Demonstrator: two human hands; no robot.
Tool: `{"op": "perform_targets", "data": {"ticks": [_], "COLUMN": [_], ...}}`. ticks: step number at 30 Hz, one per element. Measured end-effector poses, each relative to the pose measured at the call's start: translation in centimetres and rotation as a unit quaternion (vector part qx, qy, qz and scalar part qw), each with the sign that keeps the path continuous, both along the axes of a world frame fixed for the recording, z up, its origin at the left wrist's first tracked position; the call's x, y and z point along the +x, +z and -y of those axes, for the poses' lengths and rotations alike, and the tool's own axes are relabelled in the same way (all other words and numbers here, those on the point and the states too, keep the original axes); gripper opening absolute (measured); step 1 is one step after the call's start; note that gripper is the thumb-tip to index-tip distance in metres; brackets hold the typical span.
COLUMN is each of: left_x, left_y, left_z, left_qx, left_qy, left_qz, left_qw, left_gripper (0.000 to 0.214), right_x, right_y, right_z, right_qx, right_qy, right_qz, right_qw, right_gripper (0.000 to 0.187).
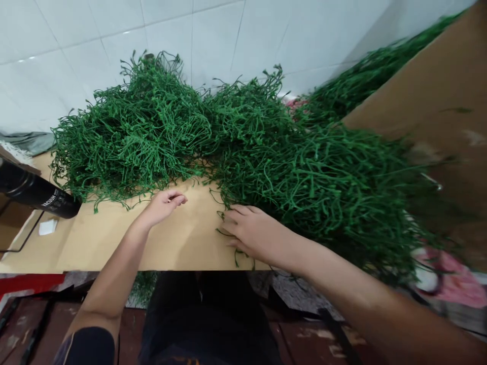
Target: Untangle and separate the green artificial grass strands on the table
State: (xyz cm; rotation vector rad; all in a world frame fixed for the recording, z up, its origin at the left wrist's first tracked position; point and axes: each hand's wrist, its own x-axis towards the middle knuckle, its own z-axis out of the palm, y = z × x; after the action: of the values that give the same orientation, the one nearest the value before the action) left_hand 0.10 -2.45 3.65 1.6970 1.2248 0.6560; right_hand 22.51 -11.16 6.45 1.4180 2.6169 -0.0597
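Observation:
Two heaps of green artificial plant stems with small tips lie on the tan board: a left heap [140, 132] and a larger right heap [323, 177]. My left hand [164, 205] hovers over the bare board just in front of the left heap, its fingers curled toward the thumb, with nothing visible in it. At the near left edge of the right heap, my right hand [254, 230] lies palm down with its fingers stretched and slightly apart. A few loose stems [238, 253] poke out around and under those fingers.
A black vacuum flask [41, 192] leans at the left, beside a small white paper piece [47, 227]. Cardboard [429, 86] slants up at the right. Behind the heaps rises a white tiled wall [213, 40]. The tan board [102, 243] ends close to my lap.

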Motion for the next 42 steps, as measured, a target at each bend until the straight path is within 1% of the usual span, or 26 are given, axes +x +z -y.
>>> {"op": "perform_targets", "data": {"ticks": [2,3,5,7,9,11,12,13,15,17,19,22,23,24,26,29,31,32,33,34,36,37,39,41,42], "left_x": [0.3,0.3,0.2,0.0,-0.2,-0.5,-0.6,-0.7,-0.9,-1.0,-1.2,-1.7,-1.8,-1.9,-2.1,-2.3,-2.4,-2.5,-2.5,-2.6,-2.7,-2.6,-2.5,-2.4,-2.4], "left_y": [-1.6,-2.4,-3.7,-4.4,-4.8,-4.8,-4.8,-4.8,-4.6,-4.3,-3.6,-2.5,-2.1,-1.8,-1.5,-1.3,-1.3,-1.2,-1.0,-0.8,-0.1,0.4,1.4,2.2,2.5], "left_z": [-0.7,-0.9,-1.1,-1.0,-0.7,-0.6,-0.7,-0.7,-0.9,-1.0,-0.9,-0.3,-0.1,0.1,0.3,0.2,0.1,0.2,0.4,0.6,1.4,1.9,2.5,2.4,1.9], "left_qx": [-0.003,0.008,0.039,0.054,0.046,0.04,0.042,0.044,0.052,0.065,0.089,0.148,0.169,0.189,0.211,0.189,0.174,0.181,0.204,0.242,0.349,0.403,0.477,0.495,0.493], "left_qy": [0.031,0.047,0.07,0.08,0.089,0.098,0.102,0.105,0.107,0.112,0.133,0.201,0.221,0.237,0.254,0.266,0.281,0.293,0.307,0.321,0.326,0.307,0.222,0.144,0.13], "left_qz": [0.016,0.02,0.027,0.039,0.049,0.05,0.049,0.048,0.051,0.069,0.105,0.164,0.178,0.191,0.214,0.248,0.257,0.255,0.245,0.23,0.168,0.117,-0.007,-0.112,-0.144], "left_qw": [0.999,0.999,0.996,0.995,0.994,0.993,0.993,0.992,0.992,0.989,0.981,0.954,0.944,0.934,0.919,0.912,0.908,0.904,0.897,0.886,0.862,0.854,0.85,0.849,0.848], "left_gripper": [0.017,0.017,0.016,0.016,0.017,0.018,0.018,0.017,0.016,0.015,0.015,0.02,0.022,0.023,0.024,0.026,0.026,0.026,0.025,0.025,0.026,0.027,0.028,0.032,0.034], "right_x": [-0.9,-1.7,-3.9,-6.6,-9.6,-12.3,-13.3,-14.1,-14.6,-14.0,-12.5,-10.1,-9.5,-9.1,-8.9,-9.4,-9.5,-9.5,-9.3,-9.1,-8.5,-8.1,-7.3,-6.4,-5.8], "right_y": [1.8,2.7,4.3,5.3,5.5,4.9,4.5,4.1,3.2,2.7,2.3,1.9,1.7,1.5,1.1,0.7,0.4,0.2,0.0,-0.3,-1.0,-1.3,-1.7,-1.6,-1.3], "right_z": [-0.9,-1.7,-4.1,-7.1,-10.4,-13.1,-14.1,-14.8,-15.3,-14.9,-14.0,-12.3,-11.6,-10.9,-9.6,-7.6,-6.4,-5.8,-5.2,-4.5,-3.3,-2.6,-1.6,-0.9,-0.8], "right_qx": [0.023,0.036,0.047,0.061,0.103,0.123,0.119,0.11,0.103,0.112,0.113,0.086,0.075,0.062,0.035,0.014,0.011,0.006,0.0,-0.006,-0.013,-0.012,-0.01,-0.005,0.007], "right_qy": [0.022,0.033,0.049,0.029,-0.038,-0.103,-0.119,-0.125,-0.109,-0.086,-0.072,-0.057,-0.053,-0.051,-0.045,-0.02,-0.006,0.001,0.01,0.022,0.054,0.067,0.069,0.039,0.019], "right_qz": [-0.015,-0.031,-0.082,-0.155,-0.235,-0.293,-0.313,-0.329,-0.359,-0.397,-0.456,-0.548,-0.564,-0.568,-0.548,-0.491,-0.461,-0.45,-0.438,-0.427,-0.404,-0.395,-0.391,-0.403,-0.413], "right_qw": [0.999,0.998,0.994,0.986,0.966,0.943,0.935,0.929,0.921,0.907,0.88,0.83,0.821,0.819,0.834,0.871,0.887,0.893,0.899,0.904,0.913,0.916,0.918,0.915,0.911], "right_gripper": [0.025,0.025,0.028,0.03,0.035,0.042,0.04,0.034,0.019,0.012,0.015,0.018,0.019,0.02,0.021,0.021,0.02,0.02,0.02,0.02,0.02,0.021,0.023,0.024,0.024]}}
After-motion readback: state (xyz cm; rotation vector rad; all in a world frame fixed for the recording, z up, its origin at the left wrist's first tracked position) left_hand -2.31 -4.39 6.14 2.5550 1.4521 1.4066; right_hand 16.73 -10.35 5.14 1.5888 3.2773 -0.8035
